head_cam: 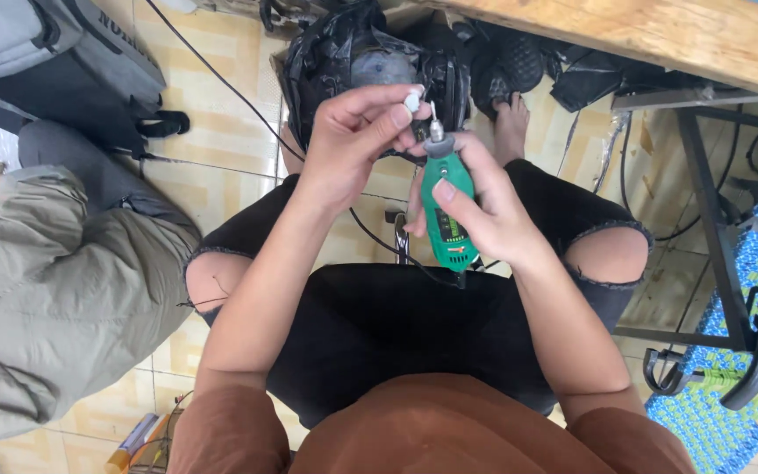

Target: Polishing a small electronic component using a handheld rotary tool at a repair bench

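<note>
Green rotary tool (446, 211), blue-patterned chair (752, 290)

It looks like a small home workshop: a rough wooden worktop (660, 35) overhangs a yellow-tiled floor (212, 105), cables (221, 79) trail beneath the worktop, and black bags of scrap (353, 53) sit beside it near a green rotary tool (445, 206).

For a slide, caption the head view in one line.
Seated person's right hand holds a green rotary tool, its tip beside a small white piece pinched in the left hand.

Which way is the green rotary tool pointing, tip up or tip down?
Tip up. The right hand holds the green rotary tool with its bit nearest the left hand's fingertips.
</note>
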